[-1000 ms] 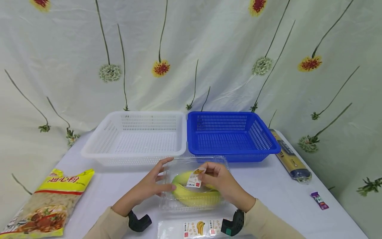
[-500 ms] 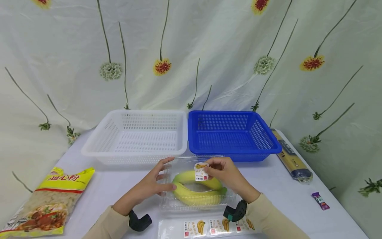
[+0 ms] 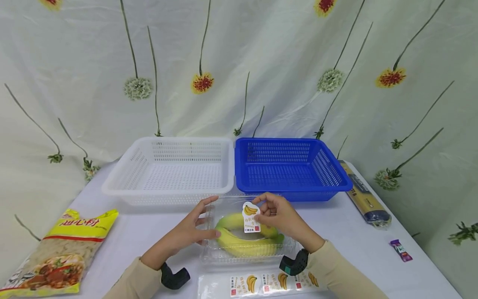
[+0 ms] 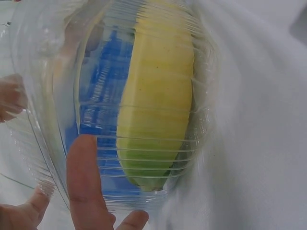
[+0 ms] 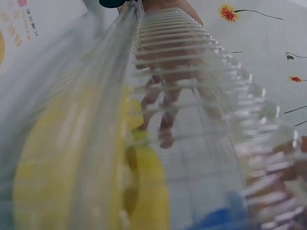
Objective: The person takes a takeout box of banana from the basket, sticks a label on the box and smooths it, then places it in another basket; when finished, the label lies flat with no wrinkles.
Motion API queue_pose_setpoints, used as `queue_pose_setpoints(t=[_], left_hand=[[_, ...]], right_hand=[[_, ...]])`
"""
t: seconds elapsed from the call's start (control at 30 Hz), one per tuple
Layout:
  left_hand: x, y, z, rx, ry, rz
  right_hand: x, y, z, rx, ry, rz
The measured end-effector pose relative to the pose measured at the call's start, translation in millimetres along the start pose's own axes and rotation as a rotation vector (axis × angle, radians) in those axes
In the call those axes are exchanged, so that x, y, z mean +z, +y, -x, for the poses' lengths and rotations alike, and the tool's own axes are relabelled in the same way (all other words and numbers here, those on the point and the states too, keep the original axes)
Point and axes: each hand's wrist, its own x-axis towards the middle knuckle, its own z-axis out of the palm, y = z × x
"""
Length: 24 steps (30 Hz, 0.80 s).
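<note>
A clear plastic clamshell box (image 3: 242,260) lies lid down over yellow-green bananas (image 3: 242,249) in the head view. My left hand (image 3: 186,232) rests against its left end, thumb over the lid and fingers spread along the side. In the left wrist view a straight finger (image 4: 84,177) touches the ribbed wall beside a banana (image 4: 156,96). My right hand (image 3: 281,220) pinches a white banana sticker (image 3: 251,222) by its right edge, held over the lid. In the right wrist view the ribbed box wall (image 5: 192,96) covers much of the picture.
Behind the box stand a white basket (image 3: 168,194) and a blue basket (image 3: 291,191). A sheet of banana stickers (image 3: 216,286) lies in front. At left is a yellow food bag (image 3: 56,257); at right, a spaghetti pack (image 3: 364,199) and a small purple packet (image 3: 401,251).
My right hand has moved a little right and up with the sticker, which has turned more upright and now faces the head view. The left hand and the box stay put.
</note>
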Motion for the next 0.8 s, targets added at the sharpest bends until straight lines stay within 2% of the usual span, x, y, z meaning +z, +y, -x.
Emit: queue_pose_setpoints(t=[0.4, 0.8], left_hand=[[1.2, 2.0, 1.1, -0.004, 0.004, 0.003], [1.7, 1.4, 1.3, -0.013, 0.015, 0.002]], right_hand=[[4.4, 1.9, 2.8, -0.021, 0.022, 0.134], [9.1, -2.1, 3.6, -0.021, 0.049, 0.209]])
